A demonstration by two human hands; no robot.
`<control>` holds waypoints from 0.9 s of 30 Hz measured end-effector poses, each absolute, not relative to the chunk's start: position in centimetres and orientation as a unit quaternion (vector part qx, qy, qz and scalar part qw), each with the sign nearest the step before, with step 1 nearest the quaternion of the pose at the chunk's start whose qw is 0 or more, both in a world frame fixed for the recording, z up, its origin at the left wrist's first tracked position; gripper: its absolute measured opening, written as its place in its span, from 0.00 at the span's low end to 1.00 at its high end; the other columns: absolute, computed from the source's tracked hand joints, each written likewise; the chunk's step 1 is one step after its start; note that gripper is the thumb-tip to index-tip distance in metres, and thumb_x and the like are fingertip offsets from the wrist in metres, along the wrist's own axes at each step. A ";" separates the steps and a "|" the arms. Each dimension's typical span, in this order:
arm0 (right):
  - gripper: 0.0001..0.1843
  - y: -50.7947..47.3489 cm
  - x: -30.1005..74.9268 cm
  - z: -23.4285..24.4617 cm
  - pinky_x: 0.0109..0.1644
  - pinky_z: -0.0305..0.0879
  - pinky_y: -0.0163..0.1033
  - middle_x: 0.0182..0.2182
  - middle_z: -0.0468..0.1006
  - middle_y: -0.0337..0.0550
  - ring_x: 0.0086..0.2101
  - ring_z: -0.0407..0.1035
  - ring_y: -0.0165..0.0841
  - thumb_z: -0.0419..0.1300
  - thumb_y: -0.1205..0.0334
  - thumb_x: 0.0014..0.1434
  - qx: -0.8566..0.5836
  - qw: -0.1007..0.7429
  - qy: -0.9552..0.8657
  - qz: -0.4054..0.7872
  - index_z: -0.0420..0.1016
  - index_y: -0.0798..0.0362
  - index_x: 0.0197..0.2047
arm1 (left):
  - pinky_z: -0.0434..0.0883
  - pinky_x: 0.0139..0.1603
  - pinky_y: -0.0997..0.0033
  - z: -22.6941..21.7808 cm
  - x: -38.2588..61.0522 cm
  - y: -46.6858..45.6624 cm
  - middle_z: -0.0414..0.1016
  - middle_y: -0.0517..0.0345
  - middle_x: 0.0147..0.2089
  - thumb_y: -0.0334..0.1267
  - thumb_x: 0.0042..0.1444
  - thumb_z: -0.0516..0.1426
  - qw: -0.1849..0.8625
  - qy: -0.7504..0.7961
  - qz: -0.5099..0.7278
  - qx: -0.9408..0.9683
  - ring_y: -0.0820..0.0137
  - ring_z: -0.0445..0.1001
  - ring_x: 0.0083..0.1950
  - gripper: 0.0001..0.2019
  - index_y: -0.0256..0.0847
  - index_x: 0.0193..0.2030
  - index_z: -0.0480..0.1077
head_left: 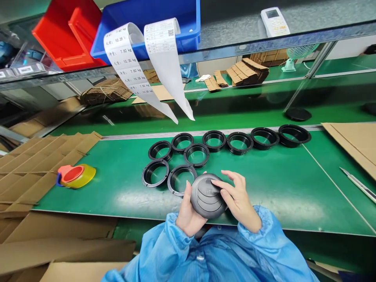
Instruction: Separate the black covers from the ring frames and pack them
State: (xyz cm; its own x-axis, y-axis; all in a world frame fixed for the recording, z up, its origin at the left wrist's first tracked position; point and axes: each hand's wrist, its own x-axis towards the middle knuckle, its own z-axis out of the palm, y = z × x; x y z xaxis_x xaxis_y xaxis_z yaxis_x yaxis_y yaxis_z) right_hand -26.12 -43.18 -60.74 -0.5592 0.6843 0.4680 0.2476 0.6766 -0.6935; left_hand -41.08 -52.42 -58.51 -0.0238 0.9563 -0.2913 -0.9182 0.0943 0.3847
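A round black air vent (206, 201) with curved slats and a small square mark on its face lies in my left hand (189, 213). The thumb of that hand goes up along the left rim, and its other fingers are mostly hidden beneath the vent. My right hand (239, 199) reaches in from the right with its fingers apart. Its index fingertip touches the vent's face near the top, and the thumb is at the right edge. Just beyond the vent, several black rings (182, 167) with open centres stand on the green table (123, 201).
Cardboard dividers (44, 168) cover the left end; a yellow and red tape dispenser (78, 176) sits beside them. At right lie a utility knife (360, 184) and a cardboard sheet (352, 145). Printed label strips (164, 66) hang from a blue bin (188, 43) on the shelf overhead.
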 end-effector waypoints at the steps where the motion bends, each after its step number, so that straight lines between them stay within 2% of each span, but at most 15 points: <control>1: 0.18 -43.2 -26.1 -60.8 0.63 0.58 0.58 0.62 0.61 0.42 0.60 0.52 0.46 0.50 0.56 0.70 -0.278 0.375 -0.836 0.289 0.75 0.35 0.57 | 0.57 0.70 0.45 -58.5 -41.0 -52.4 0.68 0.49 0.66 0.63 0.62 0.50 0.700 0.246 0.670 0.034 0.53 0.63 0.68 0.36 0.49 0.72 0.53; 5: 0.19 -43.0 -25.7 -60.9 0.65 0.56 0.59 0.62 0.60 0.43 0.61 0.51 0.46 0.48 0.55 0.71 -0.270 0.364 -0.845 0.285 0.72 0.36 0.60 | 0.59 0.69 0.46 -58.6 -40.9 -52.3 0.66 0.50 0.67 0.62 0.63 0.50 0.700 0.246 0.670 0.004 0.54 0.64 0.67 0.35 0.50 0.72 0.51; 9: 0.20 -42.9 -25.7 -61.2 0.66 0.53 0.60 0.62 0.60 0.45 0.62 0.49 0.46 0.46 0.53 0.72 -0.254 0.350 -0.857 0.280 0.71 0.40 0.61 | 0.60 0.68 0.47 -58.2 -40.8 -52.1 0.69 0.51 0.65 0.60 0.64 0.51 0.700 0.254 0.667 -0.016 0.56 0.67 0.65 0.33 0.52 0.72 0.53; 16: 0.24 -42.4 -25.9 -60.9 0.67 0.50 0.59 0.59 0.65 0.46 0.63 0.48 0.45 0.41 0.48 0.73 -0.253 0.324 -0.851 0.327 0.77 0.47 0.46 | 0.62 0.66 0.46 -58.5 -40.1 -51.7 0.74 0.48 0.60 0.57 0.63 0.54 0.725 0.243 0.644 -0.018 0.54 0.71 0.61 0.30 0.47 0.68 0.61; 19: 0.26 -42.2 -26.0 -60.7 0.67 0.50 0.59 0.59 0.66 0.46 0.63 0.48 0.45 0.40 0.47 0.72 -0.252 0.321 -0.849 0.335 0.77 0.48 0.42 | 0.62 0.66 0.46 -59.2 -39.9 -51.7 0.74 0.47 0.59 0.57 0.63 0.53 0.726 0.239 0.644 -0.022 0.54 0.71 0.61 0.29 0.45 0.66 0.64; 27: 0.28 -42.3 -25.7 -60.9 0.66 0.54 0.55 0.61 0.65 0.46 0.61 0.56 0.42 0.39 0.45 0.72 -0.288 0.360 -0.750 0.474 0.78 0.47 0.48 | 0.61 0.65 0.40 -59.4 -40.4 -51.4 0.73 0.41 0.59 0.61 0.63 0.51 0.750 0.198 0.629 -0.039 0.50 0.71 0.61 0.30 0.41 0.63 0.67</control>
